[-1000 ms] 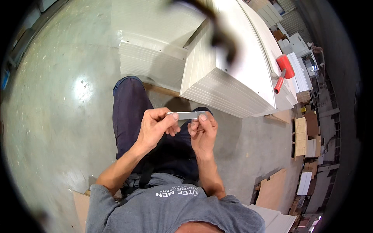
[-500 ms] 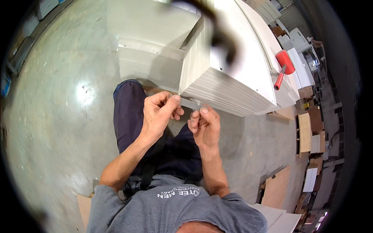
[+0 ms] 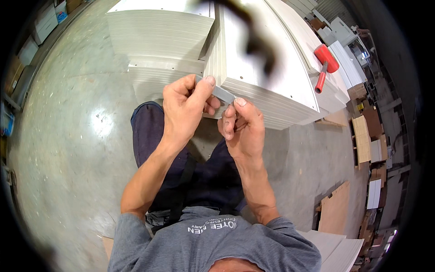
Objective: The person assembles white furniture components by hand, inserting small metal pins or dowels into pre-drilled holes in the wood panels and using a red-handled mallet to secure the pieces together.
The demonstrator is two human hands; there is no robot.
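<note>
A short, flat grey strip (image 3: 223, 94) is stretched between my two hands, in front of the near corner of a stack of white panels (image 3: 267, 88). My left hand (image 3: 185, 109) pinches its left end between thumb and fingers, with the other fingers curled beneath. At the strip's right end, my right hand (image 3: 247, 129) grips with thumb and forefinger, its remaining fingers bent inward. What the strip is made of, I cannot tell. Both hands appear to be just off the panels.
On the panels to the right lies a red mallet (image 3: 327, 59). Another panel stack (image 3: 158, 34) stands at the far left. A blurred dark thing (image 3: 260, 47) hangs close to the camera. A brown board (image 3: 334, 208) and white sheets (image 3: 337, 249) lie at the lower right.
Both hands have risen with the strip toward the panel corner. The strip now slopes down to the right, and its grey face shows more clearly. My view has shifted slightly.
</note>
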